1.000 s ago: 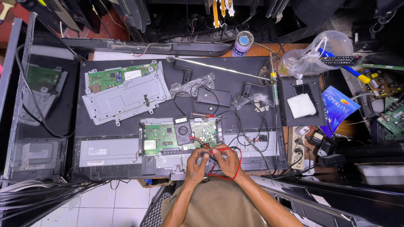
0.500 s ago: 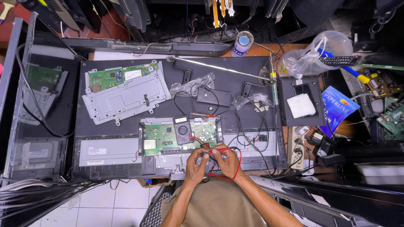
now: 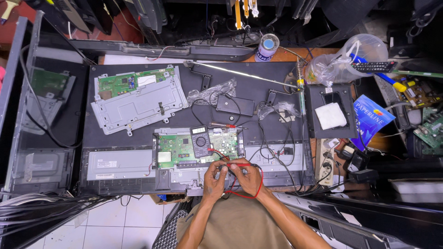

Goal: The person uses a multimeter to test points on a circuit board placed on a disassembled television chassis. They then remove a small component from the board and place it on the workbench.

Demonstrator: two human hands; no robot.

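Note:
A flat television lies face down with its back open [image 3: 258, 87]. On its green circuit board [image 3: 177, 147] rests a dark multimeter [image 3: 200, 140]. Red and black test leads [image 3: 240, 193] run from the meter to my hands. My left hand [image 3: 213, 180] and my right hand [image 3: 247, 177] meet at the panel's near edge, each pinching a probe against the board's lower right part. The probe tips are hidden by my fingers.
A removed metal bracket with a second green board [image 3: 134, 94] lies at the left. A screwdriver [image 3: 221, 124], a small black box [image 3: 235, 105], a soldering iron [image 3: 301, 90], a tape roll [image 3: 267, 46] and a power strip [image 3: 325, 159] are nearby. Cable bundles [image 3: 41, 207] hang at lower left.
My hands stay at the same spot on the board; only slight finger shifts show.

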